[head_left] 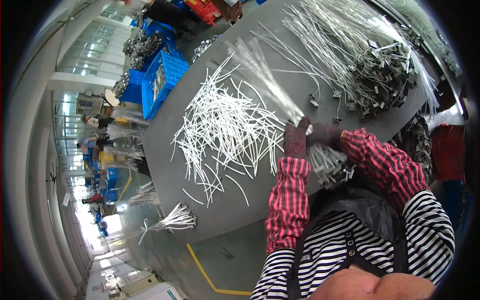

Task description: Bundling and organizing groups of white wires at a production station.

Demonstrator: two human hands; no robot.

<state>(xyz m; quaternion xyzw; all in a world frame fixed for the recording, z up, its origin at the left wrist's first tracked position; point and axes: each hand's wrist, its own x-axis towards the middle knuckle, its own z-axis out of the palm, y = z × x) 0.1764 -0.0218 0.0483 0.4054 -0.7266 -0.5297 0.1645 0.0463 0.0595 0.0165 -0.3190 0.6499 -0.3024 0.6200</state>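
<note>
My left hand (296, 139), in a dark glove, is wrapped round a bundle of thin whitish wires (274, 90). Its strands fan out to the far side of the grey table and look blurred at their tips. Beside it my right hand (325, 135), also gloved, closes on the same bundle; its fingers are partly hidden. Grey metal end pieces (330, 167) of the bundle hang below my hands, near the apron. Just left of my left hand lies a loose heap of short white tubes (225, 120).
A large pile of wires with dark metal ends (385, 80) covers the table's right side. A tied bundle (177, 217) sits at the near left corner of the table (210, 220). Blue crates (167, 75) stand beyond the left edge. Other people (95, 121) are far off.
</note>
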